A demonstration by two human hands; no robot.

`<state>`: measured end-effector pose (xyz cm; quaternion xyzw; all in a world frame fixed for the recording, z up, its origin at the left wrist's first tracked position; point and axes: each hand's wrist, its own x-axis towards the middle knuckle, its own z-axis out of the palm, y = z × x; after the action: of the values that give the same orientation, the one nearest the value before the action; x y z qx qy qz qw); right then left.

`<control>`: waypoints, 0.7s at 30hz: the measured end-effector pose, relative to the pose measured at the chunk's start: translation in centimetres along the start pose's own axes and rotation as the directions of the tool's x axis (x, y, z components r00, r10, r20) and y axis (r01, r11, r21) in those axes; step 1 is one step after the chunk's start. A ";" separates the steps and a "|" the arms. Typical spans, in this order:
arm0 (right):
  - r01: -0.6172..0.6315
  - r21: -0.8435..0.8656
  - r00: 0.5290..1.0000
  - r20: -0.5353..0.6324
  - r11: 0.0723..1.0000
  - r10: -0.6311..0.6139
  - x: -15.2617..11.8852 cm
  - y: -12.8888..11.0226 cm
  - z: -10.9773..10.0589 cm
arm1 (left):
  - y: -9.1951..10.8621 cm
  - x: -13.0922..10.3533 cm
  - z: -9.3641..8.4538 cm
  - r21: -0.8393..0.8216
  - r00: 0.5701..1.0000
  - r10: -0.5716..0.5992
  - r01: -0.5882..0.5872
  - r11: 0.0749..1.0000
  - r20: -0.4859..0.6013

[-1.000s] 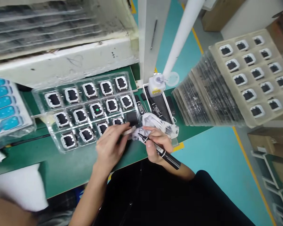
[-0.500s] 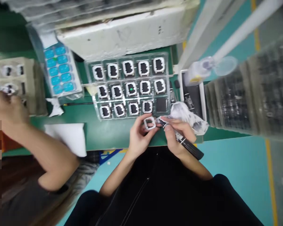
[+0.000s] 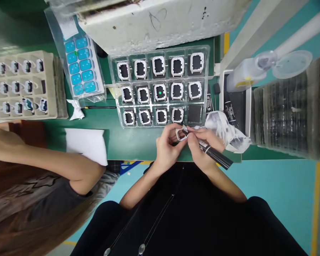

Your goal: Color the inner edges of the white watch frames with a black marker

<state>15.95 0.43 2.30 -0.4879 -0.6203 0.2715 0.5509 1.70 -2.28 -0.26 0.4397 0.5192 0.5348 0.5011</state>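
Note:
Between the fingertips of my left hand [image 3: 167, 148] is a small white rounded-square frame [image 3: 180, 135], closed in a pinch. My right hand [image 3: 204, 147] grips a black marker pen [image 3: 216, 156], its tip against or very close to the frame; the exact contact is too small to tell. Just beyond my hands lies a clear plastic tray [image 3: 160, 81] with rows of similar white frames on dark pads. Its front right compartment [image 3: 195, 114] holds only a dark pad. A crumpled, black-stained white cloth [image 3: 224, 129] lies beside my right hand.
Right of the tray stand a plastic bottle [image 3: 245, 76], a white-rimmed box [image 3: 248, 106] with another marker, and stacked trays [image 3: 285, 110]. Blue pieces in a bag [image 3: 80, 67] and a beige parts tray [image 3: 49, 106] are left. A co-worker's arm [image 3: 56, 160] reaches in near white paper [image 3: 88, 140].
The marker tip has come onto or close to the frame, and my hands are closer together. The co-worker's hand has drawn back from the beige tray. The camera view has shifted.

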 end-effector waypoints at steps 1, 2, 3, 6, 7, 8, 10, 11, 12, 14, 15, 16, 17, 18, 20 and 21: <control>0.007 0.001 1.000 0.000 1.000 -0.007 0.1 -0.1 0.0 | 0.0 0.0 0.0 0.015 1.000 0.001 -0.001 1.000 0.000; 0.013 0.000 1.000 -0.004 1.000 -0.013 0.1 -0.1 0.0 | -0.1 0.0 0.0 0.032 1.000 0.001 -0.001 0.999 -0.001; 0.016 -0.003 1.000 -0.005 1.000 -0.016 0.2 -0.2 0.0 | -0.1 -0.1 0.0 0.049 1.000 0.000 0.000 0.999 -0.003; 0.019 -0.028 1.000 0.008 0.999 -0.019 0.2 -0.3 -0.2 | -0.2 -0.2 -0.1 0.089 1.000 -0.002 0.003 0.996 -0.010; 0.020 -0.039 1.000 0.017 0.999 -0.020 0.2 -0.3 -0.2 | -0.3 -0.3 -0.1 0.098 1.000 0.000 0.002 0.995 -0.012; 0.023 -0.047 0.999 0.023 0.999 -0.022 0.2 -0.3 -0.3 | -0.3 -0.3 -0.2 0.104 1.000 0.004 -0.002 0.995 -0.013; 0.028 -0.057 0.999 0.028 0.998 -0.026 0.2 -0.3 -0.3 | -0.3 -0.4 -0.2 0.102 1.000 0.010 -0.009 0.995 -0.011; 0.030 -0.059 0.999 0.025 0.998 -0.029 0.2 -0.3 -0.3 | -0.3 -0.4 -0.2 0.098 1.000 0.011 -0.010 0.995 -0.010; 0.034 -0.058 0.999 0.019 0.998 -0.033 0.2 -0.3 -0.3 | -0.4 -0.4 -0.2 0.097 1.000 0.011 -0.010 0.995 -0.010; 0.042 -0.056 0.999 0.013 0.998 -0.041 0.2 -0.3 -0.2 | -0.4 -0.5 -0.2 0.111 1.000 0.008 -0.006 0.994 -0.015; 0.046 -0.055 0.999 0.013 0.997 -0.045 0.2 -0.3 -0.1 | -0.5 -0.6 -0.2 0.129 1.000 0.010 -0.008 0.992 -0.019; 0.052 -0.053 0.999 0.013 0.997 -0.051 0.2 -0.3 -0.1 | -0.6 -0.6 -0.2 0.152 1.000 0.018 -0.014 0.988 -0.021; 0.058 -0.050 0.998 0.014 0.997 -0.057 0.2 -0.3 0.0 | -0.7 -0.7 -0.3 0.175 0.999 0.027 -0.023 0.984 -0.022; 0.066 -0.045 0.998 0.016 0.997 -0.065 0.1 -0.2 0.0 | -0.7 -0.7 -0.3 0.196 0.999 0.038 -0.033 0.980 -0.023; 0.088 -0.036 0.996 0.019 0.995 -0.087 0.0 -0.1 0.1 | -0.8 -0.8 -0.4 0.221 0.998 0.051 -0.043 0.974 -0.027; 0.097 -0.035 0.995 0.020 0.995 -0.096 0.0 -0.1 0.1 | -0.8 -0.8 -0.4 0.225 0.998 0.051 -0.043 0.973 -0.030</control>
<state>15.83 0.40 2.37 -0.4647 -0.6529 0.2376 0.5490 1.49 -3.19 -1.08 0.4962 0.5745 0.4921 0.4261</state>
